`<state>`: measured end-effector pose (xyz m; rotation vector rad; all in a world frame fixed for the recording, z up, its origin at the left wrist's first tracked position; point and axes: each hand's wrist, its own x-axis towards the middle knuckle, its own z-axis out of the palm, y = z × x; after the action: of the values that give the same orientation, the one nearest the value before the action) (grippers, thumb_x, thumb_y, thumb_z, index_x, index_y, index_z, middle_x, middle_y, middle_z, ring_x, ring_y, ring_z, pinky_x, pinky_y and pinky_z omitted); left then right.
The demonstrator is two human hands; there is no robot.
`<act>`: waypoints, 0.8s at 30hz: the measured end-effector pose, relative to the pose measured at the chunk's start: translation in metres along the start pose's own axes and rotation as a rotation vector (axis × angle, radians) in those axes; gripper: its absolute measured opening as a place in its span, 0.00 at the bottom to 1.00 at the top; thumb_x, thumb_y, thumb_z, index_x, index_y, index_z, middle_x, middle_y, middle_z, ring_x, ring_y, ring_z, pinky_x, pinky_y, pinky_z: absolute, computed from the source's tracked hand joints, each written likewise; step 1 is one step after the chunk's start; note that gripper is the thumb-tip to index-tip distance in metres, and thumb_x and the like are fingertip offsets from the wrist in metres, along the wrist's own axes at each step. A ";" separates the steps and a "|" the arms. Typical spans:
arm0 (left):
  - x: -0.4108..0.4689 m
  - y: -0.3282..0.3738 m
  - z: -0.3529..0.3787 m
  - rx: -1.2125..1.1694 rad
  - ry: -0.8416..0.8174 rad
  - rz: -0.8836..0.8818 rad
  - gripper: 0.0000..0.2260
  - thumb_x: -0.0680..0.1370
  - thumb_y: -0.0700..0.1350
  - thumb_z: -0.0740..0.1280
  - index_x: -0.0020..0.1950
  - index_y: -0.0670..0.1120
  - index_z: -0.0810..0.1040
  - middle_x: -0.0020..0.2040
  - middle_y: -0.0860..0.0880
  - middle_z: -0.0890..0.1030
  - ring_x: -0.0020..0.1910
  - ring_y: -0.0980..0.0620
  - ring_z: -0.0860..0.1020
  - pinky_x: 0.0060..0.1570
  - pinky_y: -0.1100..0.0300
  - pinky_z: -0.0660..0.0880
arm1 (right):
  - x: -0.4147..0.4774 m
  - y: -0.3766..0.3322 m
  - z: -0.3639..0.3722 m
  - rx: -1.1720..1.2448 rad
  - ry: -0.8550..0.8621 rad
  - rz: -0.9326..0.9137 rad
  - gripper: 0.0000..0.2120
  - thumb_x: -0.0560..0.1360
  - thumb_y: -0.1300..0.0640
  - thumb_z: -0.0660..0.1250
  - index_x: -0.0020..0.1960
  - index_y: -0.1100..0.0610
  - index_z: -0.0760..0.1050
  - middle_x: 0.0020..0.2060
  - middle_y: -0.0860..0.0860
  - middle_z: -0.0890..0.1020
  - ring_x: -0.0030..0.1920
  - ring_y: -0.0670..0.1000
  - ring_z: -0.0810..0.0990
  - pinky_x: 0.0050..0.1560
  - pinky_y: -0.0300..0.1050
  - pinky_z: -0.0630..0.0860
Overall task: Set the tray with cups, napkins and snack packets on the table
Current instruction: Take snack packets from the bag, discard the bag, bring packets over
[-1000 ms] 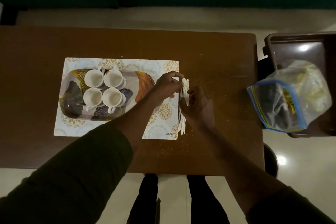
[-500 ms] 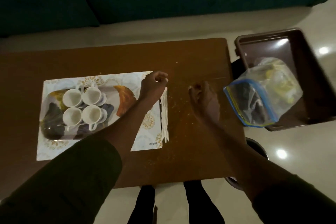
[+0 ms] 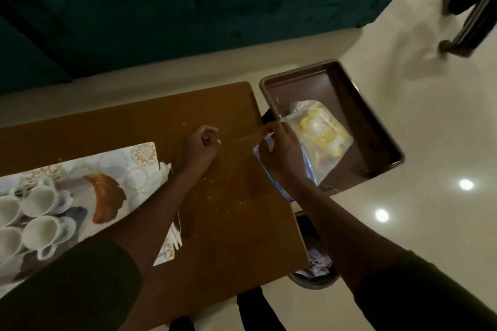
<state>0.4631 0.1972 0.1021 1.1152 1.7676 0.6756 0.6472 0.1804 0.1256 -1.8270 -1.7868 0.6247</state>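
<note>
Several white cups stand on a patterned tray, which lies on a floral placemat at the left of the brown table. White napkins lie along the placemat's right edge, partly under my left forearm. A clear zip bag with a blue rim and yellow packets inside rests in a brown tray just off the table's right end. My right hand pinches the bag's mouth. My left hand hovers over the bare tabletop, fingers curled, holding nothing.
Crumbs dot the tabletop. A round bin with wrappers stands on the floor under the table's right corner. A dark green sofa runs behind the table. Chair legs stand on the pale floor at top right.
My right hand moved right from the napkins to the zip bag's mouth. My left hand left the napkins and shifted right over bare table. The view swung right.
</note>
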 end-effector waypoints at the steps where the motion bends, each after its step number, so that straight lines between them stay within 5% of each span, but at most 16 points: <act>1: 0.001 0.006 0.012 0.003 -0.072 -0.038 0.12 0.78 0.40 0.68 0.60 0.49 0.76 0.53 0.48 0.78 0.45 0.51 0.77 0.45 0.52 0.77 | 0.003 0.007 -0.008 -0.028 0.000 -0.012 0.10 0.71 0.60 0.67 0.52 0.59 0.75 0.52 0.54 0.78 0.53 0.54 0.75 0.49 0.49 0.74; 5: 0.002 0.021 0.058 0.097 -0.287 -0.115 0.27 0.72 0.40 0.74 0.69 0.48 0.69 0.58 0.44 0.76 0.51 0.49 0.77 0.47 0.53 0.77 | 0.006 0.032 -0.031 -0.203 -0.063 -0.055 0.14 0.68 0.60 0.69 0.53 0.60 0.76 0.55 0.54 0.78 0.56 0.56 0.74 0.54 0.49 0.71; 8: 0.003 0.027 0.085 0.109 -0.293 -0.141 0.41 0.71 0.40 0.76 0.77 0.53 0.57 0.75 0.42 0.65 0.70 0.40 0.69 0.63 0.41 0.74 | 0.006 0.052 -0.045 -0.263 -0.101 -0.055 0.18 0.67 0.63 0.68 0.57 0.58 0.75 0.61 0.53 0.76 0.64 0.56 0.71 0.62 0.51 0.68; 10: 0.005 0.029 0.099 0.027 -0.280 -0.189 0.46 0.71 0.42 0.76 0.79 0.55 0.51 0.77 0.43 0.62 0.73 0.40 0.66 0.66 0.40 0.71 | 0.009 0.067 -0.057 -0.267 -0.079 -0.039 0.19 0.69 0.65 0.66 0.59 0.58 0.75 0.63 0.53 0.75 0.65 0.55 0.71 0.63 0.50 0.68; 13: 0.002 0.043 0.118 -0.149 -0.312 -0.239 0.32 0.76 0.46 0.71 0.76 0.57 0.59 0.67 0.47 0.74 0.58 0.46 0.78 0.52 0.46 0.78 | 0.014 0.085 -0.078 -0.132 0.003 0.028 0.13 0.73 0.65 0.66 0.57 0.58 0.77 0.58 0.53 0.79 0.57 0.55 0.76 0.52 0.47 0.74; 15: 0.001 0.063 0.131 -0.184 -0.275 -0.155 0.16 0.81 0.43 0.63 0.67 0.54 0.72 0.62 0.45 0.78 0.51 0.47 0.79 0.39 0.54 0.79 | 0.015 0.088 -0.090 -0.037 0.065 0.054 0.11 0.73 0.64 0.65 0.55 0.57 0.78 0.55 0.53 0.81 0.51 0.55 0.79 0.46 0.47 0.76; 17: 0.000 0.088 0.139 -0.210 -0.202 -0.059 0.12 0.81 0.37 0.58 0.57 0.49 0.77 0.56 0.44 0.79 0.48 0.46 0.78 0.32 0.61 0.77 | 0.018 0.086 -0.099 -0.064 0.134 0.044 0.08 0.74 0.62 0.65 0.52 0.56 0.78 0.50 0.51 0.83 0.48 0.53 0.81 0.43 0.47 0.77; 20: -0.003 0.129 0.140 -0.356 -0.219 0.008 0.14 0.79 0.33 0.57 0.48 0.49 0.78 0.50 0.45 0.80 0.41 0.50 0.80 0.33 0.63 0.78 | 0.027 0.074 -0.115 -0.106 0.254 0.094 0.06 0.77 0.57 0.63 0.52 0.54 0.77 0.46 0.49 0.84 0.44 0.50 0.81 0.41 0.49 0.78; 24: -0.012 0.176 0.120 -0.491 -0.212 0.132 0.12 0.79 0.34 0.61 0.52 0.51 0.76 0.56 0.42 0.79 0.48 0.48 0.82 0.44 0.58 0.81 | 0.039 0.039 -0.144 -0.036 0.434 0.069 0.05 0.76 0.57 0.64 0.49 0.56 0.77 0.39 0.50 0.83 0.36 0.49 0.78 0.33 0.42 0.74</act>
<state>0.6433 0.2622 0.1963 0.9251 1.2634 0.9713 0.7708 0.2136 0.2120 -1.8797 -1.4586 0.1958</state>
